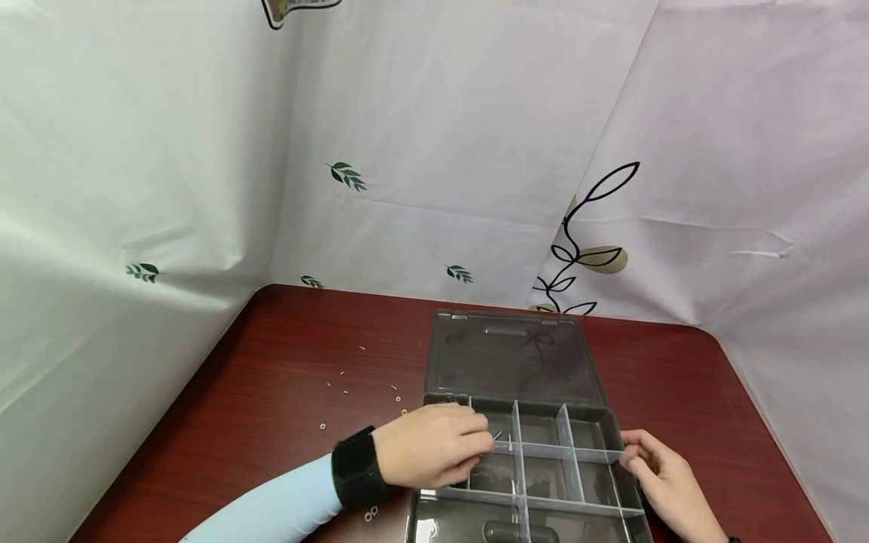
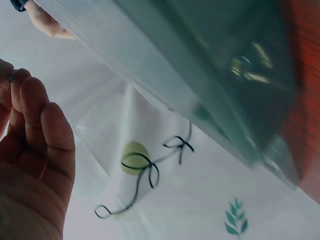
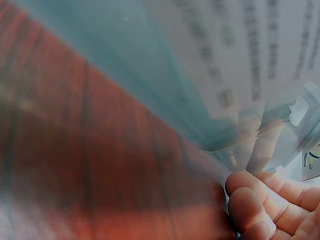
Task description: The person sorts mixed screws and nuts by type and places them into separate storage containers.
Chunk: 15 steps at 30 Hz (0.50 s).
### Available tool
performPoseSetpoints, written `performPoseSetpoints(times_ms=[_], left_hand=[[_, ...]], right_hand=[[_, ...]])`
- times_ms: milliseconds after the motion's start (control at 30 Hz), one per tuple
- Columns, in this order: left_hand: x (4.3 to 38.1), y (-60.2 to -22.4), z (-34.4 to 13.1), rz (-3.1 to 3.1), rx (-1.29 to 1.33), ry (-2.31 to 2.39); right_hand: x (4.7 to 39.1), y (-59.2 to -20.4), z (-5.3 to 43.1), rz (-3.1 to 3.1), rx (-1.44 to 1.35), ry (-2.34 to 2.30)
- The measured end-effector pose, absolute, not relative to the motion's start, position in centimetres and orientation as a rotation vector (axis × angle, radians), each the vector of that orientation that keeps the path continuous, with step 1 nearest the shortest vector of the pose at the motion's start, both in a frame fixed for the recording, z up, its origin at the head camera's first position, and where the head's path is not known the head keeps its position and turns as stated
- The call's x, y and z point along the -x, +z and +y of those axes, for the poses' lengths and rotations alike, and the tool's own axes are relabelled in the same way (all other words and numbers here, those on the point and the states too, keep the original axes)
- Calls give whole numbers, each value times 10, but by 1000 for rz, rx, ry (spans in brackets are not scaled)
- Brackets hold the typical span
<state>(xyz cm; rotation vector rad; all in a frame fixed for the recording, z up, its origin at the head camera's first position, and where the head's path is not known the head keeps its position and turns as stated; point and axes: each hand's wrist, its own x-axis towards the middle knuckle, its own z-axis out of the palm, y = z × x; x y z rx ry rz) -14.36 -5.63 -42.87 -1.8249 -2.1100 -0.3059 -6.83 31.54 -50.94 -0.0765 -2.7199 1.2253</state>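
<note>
A grey see-through plastic organizer box (image 1: 575,475) lies with its lid (image 1: 512,358) folded back. My left hand (image 1: 434,445) is over the upper left compartments, fingers bent together. Between its thumb and fingertips, the left wrist view shows a tiny metal piece (image 2: 12,77), mostly hidden; its kind I cannot tell. A thin metal pin (image 1: 498,435) shows beside these fingertips in the head view. My right hand (image 1: 668,479) holds the box's right side wall, its curled fingers (image 3: 245,197) against the plastic. Small shiny pieces (image 2: 255,77) show through the box wall.
Several small pins (image 1: 345,391) and rings (image 1: 322,426) lie scattered on the dark red table (image 1: 285,354) left of the box. More rings (image 1: 370,514) lie close to the left forearm. A white patterned cloth (image 1: 421,136) hangs behind and beside the table.
</note>
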Motion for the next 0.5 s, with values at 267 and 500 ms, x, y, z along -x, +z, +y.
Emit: performPoseSetpoints(times_ms=[267,500], left_hand=[[132,-434,-49,-2209,1873,-243],[138,-429,-69,-2275,1776,-314]], right_hand=[[68,-510,314,-2734,91,1238],[69,-509,315,-2728,86,1229]])
